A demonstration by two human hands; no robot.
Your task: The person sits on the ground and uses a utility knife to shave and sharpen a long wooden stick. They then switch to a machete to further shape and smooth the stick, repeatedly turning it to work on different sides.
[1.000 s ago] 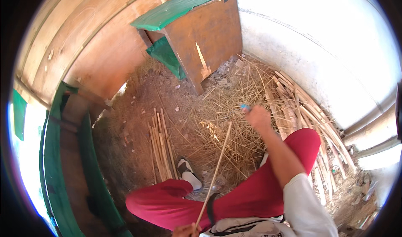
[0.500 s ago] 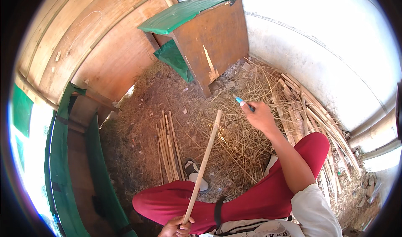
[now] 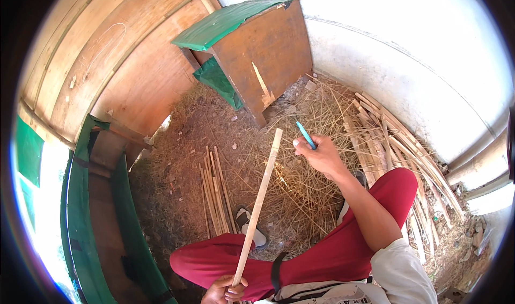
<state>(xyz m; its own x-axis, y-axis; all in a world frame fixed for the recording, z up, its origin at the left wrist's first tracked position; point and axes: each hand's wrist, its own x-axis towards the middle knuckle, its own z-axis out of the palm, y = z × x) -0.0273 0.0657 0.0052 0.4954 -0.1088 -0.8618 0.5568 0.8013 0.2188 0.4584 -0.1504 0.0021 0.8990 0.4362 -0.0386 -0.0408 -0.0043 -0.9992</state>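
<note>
My left hand (image 3: 225,289), low in the view, is closed round the lower end of a long pale bamboo strip (image 3: 259,201). The strip slants upward and slightly right, over my left leg, and its far end is free in the air. My right hand (image 3: 320,155) pinches a slim teal pen-like tool (image 3: 306,134); its exact kind is too small to make out. The tool's upper end points up and left, a short way right of the strip's free end and apart from it.
Several bamboo strips (image 3: 215,191) lie on the ground left of my foot, and a larger pile (image 3: 394,135) lies along the white wall (image 3: 375,52). Dry straw (image 3: 306,191) covers the ground between my legs. Ahead stands a brown wooden box (image 3: 268,52) with green covering. Green-edged shelving (image 3: 99,218) is at left.
My right hand has turned and shifted slightly left and down, so the teal tool shows more of its length. The strip's far end has risen a little in my left hand.
</note>
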